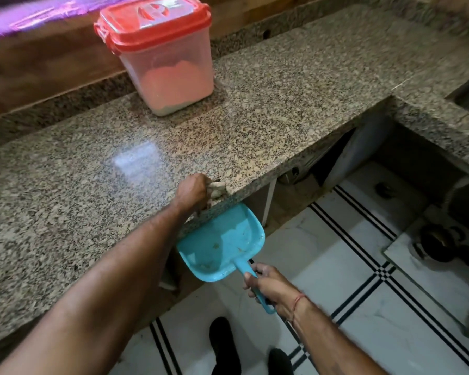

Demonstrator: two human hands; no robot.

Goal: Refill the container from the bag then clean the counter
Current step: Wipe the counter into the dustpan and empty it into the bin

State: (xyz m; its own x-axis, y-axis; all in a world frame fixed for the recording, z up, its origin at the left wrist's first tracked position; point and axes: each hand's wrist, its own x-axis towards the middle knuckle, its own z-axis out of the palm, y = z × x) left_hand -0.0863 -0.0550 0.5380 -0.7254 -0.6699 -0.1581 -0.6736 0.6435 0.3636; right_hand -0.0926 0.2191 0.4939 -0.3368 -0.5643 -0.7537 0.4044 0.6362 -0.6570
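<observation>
A person's left hand (pixel 191 192) gripped a bunched, pale cloth (pixel 217 188) at the front edge of a speckled granite worktop (pixel 79 185). The right hand (pixel 268 289), fingers curled round the handle, held a turquoise plastic dustpan (pixel 222 239) just below that edge. The dustpan's long axis ran from the handle, near the person, up and away to its wide mouth, which was tucked beneath the worktop's lip under the cloth. A few pale crumbs lay in the pan.

The container (pixel 168 71), a squarish tub of translucent plastic, stood upright well back on the worktop, close to the wooden wall panel. Its red lid (pixel 152 20) sat on top, with red clasps at the sides. Pale powder showed through the walls to about half height. A raised emblem on the lid was too blurred to read.

A thin red thread (pixel 298 301) circled the right wrist. Below lay a white tiled floor (pixel 349 280) with black stripes.
</observation>
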